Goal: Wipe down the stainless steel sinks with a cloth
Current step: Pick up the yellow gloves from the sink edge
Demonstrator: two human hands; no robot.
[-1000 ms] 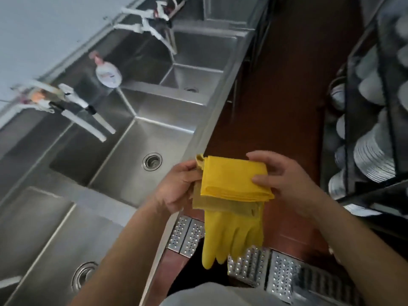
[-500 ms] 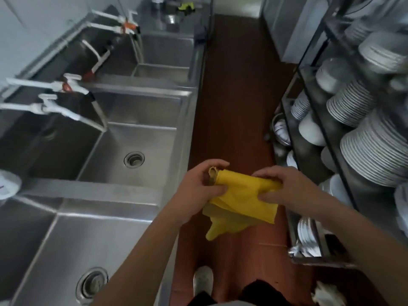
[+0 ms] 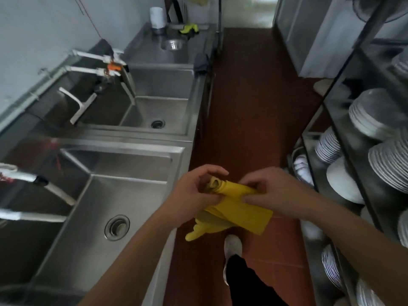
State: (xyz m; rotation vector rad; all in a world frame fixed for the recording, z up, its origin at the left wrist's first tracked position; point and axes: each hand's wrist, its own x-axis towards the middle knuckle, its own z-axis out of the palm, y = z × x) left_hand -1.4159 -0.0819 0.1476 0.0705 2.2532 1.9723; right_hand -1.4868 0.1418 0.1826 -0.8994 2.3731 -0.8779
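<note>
Both hands hold a yellow bundle over the red floor, just right of the sink counter's front edge. My left hand (image 3: 194, 193) pinches its rolled cuff end. My right hand (image 3: 271, 193) grips the folded yellow cloth (image 3: 245, 214) from the other side. Yellow rubber glove fingers (image 3: 198, 228) hang out beneath the cloth. To the left runs a row of stainless steel sinks: a near basin (image 3: 132, 191) with a round drain (image 3: 117, 227), and a farther basin (image 3: 161, 107) beyond it.
White taps (image 3: 84, 107) stick out from the wall over the basins. A metal rack with stacked white plates (image 3: 388, 166) lines the right side of the narrow aisle. A counter at the far end holds a steel bowl (image 3: 172, 44) and a green-yellow item. My shoe (image 3: 231, 246) is on the floor.
The view has swung up along the aisle. My hands have rolled the cloth and gloves tighter; less of the gloves hangs below than one second ago.
</note>
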